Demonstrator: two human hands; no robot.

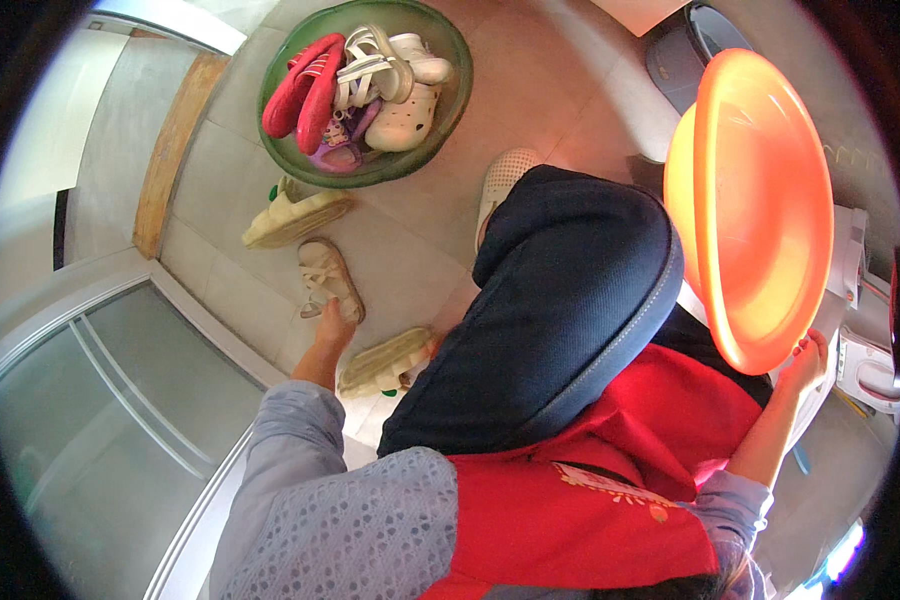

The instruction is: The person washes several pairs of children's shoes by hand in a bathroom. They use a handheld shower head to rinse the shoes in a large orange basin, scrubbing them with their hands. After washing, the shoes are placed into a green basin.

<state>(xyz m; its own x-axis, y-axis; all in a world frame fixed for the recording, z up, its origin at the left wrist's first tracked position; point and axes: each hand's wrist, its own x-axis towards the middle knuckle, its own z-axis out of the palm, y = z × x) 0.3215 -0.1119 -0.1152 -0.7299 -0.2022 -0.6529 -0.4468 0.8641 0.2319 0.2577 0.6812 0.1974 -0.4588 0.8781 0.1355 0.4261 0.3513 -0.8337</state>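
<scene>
My left hand [335, 322] reaches down to the floor and touches the heel end of a beige strappy sandal [322, 274]; its fingertips are partly hidden. At the right, my right hand [806, 360] is at the lower rim of a tilted orange plastic basin [765, 210], fingers curled there. A cream slide sandal [296, 217] lies beyond the strappy one, and another cream slide sandal [386, 364] lies on its side near my leg. Ahead, a green basin [461, 97] holds red slides [319, 97], white strappy sandals [360, 67], a cream clog [405, 120] and purple footwear [337, 154].
My bent knee, in dark trousers [570, 292], is in the middle, with a perforated clog [502, 176] on my foot. A glass-panelled sliding door [150, 375] stands at the left. A grey bucket [667, 71] is at the upper right, and a white appliance [866, 367] is behind the orange basin.
</scene>
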